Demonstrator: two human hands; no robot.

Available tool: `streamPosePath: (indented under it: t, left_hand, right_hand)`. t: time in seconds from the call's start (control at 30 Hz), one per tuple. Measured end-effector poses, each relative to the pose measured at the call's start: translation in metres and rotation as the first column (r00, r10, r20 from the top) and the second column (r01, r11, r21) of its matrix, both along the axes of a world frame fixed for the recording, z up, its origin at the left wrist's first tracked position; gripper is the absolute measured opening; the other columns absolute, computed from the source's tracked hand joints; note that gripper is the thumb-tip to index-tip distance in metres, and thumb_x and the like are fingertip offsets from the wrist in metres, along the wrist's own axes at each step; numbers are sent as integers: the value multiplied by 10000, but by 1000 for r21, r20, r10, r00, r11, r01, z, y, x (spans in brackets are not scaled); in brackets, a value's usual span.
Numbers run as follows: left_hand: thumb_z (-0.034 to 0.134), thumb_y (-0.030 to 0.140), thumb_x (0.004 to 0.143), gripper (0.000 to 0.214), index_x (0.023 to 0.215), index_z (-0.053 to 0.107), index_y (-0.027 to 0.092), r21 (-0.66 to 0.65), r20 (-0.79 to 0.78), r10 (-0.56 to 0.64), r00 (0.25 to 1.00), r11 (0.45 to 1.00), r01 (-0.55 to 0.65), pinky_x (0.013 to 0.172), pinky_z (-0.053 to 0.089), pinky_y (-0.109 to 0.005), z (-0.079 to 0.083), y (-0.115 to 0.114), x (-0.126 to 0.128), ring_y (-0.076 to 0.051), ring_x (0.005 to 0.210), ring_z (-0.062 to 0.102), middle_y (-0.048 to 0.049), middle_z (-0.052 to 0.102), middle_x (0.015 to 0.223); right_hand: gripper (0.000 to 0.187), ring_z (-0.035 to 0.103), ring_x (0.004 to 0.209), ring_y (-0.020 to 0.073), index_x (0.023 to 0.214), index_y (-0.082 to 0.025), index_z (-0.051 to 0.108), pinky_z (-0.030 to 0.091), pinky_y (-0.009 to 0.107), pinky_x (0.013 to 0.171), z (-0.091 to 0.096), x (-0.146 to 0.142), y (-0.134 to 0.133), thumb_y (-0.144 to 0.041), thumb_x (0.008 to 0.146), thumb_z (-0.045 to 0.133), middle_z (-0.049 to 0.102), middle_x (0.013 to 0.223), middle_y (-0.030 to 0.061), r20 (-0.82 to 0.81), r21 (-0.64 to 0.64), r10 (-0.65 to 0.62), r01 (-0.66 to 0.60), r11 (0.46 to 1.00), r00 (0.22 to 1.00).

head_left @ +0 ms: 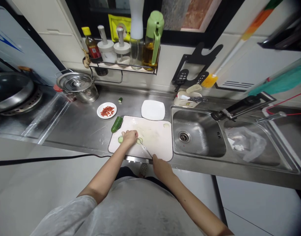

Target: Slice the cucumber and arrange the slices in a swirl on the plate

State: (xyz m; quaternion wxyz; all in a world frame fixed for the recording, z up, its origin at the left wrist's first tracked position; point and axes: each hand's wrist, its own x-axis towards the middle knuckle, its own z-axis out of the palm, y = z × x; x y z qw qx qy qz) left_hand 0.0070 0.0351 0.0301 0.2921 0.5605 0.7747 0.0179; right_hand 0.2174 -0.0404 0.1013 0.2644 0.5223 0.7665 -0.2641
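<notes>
My right hand is wrapped round the handle of a knife, its blade slanting up and left over the white cutting board. Close to the blade's tip, my left hand has its fingers curled together; whatever they pinch is hidden. A cucumber slice lies by the tip, at the blade. More cut cucumber shows just left of my left hand. One thin pale piece rests in the board's upper right corner. A length of cucumber lies along the board's upper left edge.
Behind the board are a white square plate, a small plate of chopped red bits and a cucumber end. A steel sink adjoins on the right. A lidded pot and a wok stand left. Bottles fill a wall rack.
</notes>
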Motion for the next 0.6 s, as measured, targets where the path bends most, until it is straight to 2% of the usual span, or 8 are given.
streamPosePath:
  t: [0.6]
  left_hand:
    - [536, 223, 783, 131, 836, 651, 257, -7, -5, -11, 1000, 1000, 11, 884, 276, -432, 6, -2, 2, -268, 1021, 546, -48, 714, 949]
  right_hand:
    - [352, 670, 955, 264, 1246, -156, 453, 434, 306, 715, 1, 18, -9, -99, 923, 324, 694, 999, 169, 0, -34, -21, 21, 999, 1000]
